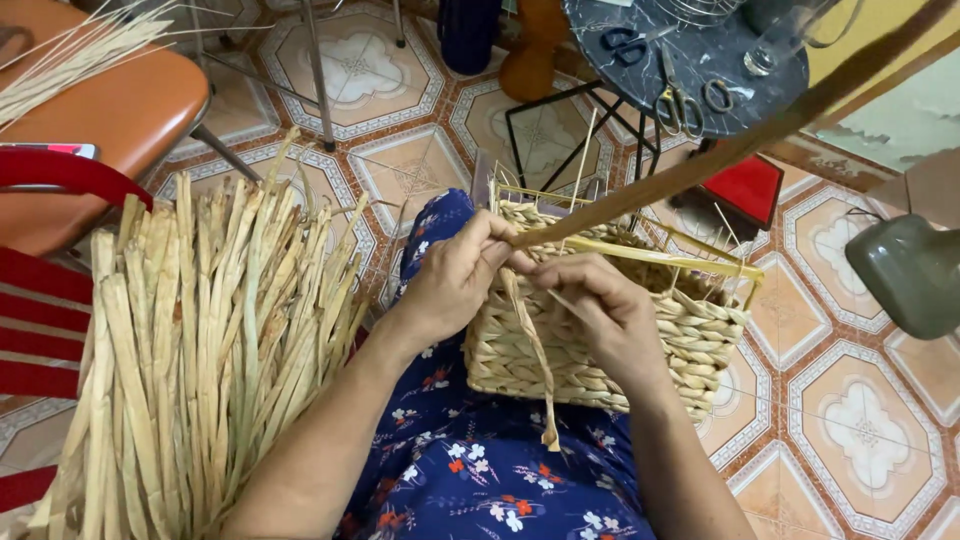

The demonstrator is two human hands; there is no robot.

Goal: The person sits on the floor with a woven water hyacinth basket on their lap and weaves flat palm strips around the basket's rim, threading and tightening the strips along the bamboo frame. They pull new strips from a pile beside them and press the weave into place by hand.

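Note:
A half-woven straw basket [690, 345] on a yellow wire frame rests on my lap, against my blue flowered dress [480, 470]. My left hand [455, 275] pinches a long brown dried strand [720, 155] at the basket's near rim; the strand runs up to the upper right. My right hand [600, 300] grips weaving fibres at the same spot on the rim. A loose pale strand [535, 360] hangs down from between my hands over the basket's side.
A thick bundle of dried straw strips [200, 350] lies at my left. An orange chair [110, 110] with more thin straws stands at upper left. A dark round table [690, 60] holds scissors [680, 105]. A red stool sits beyond the basket on the tiled floor.

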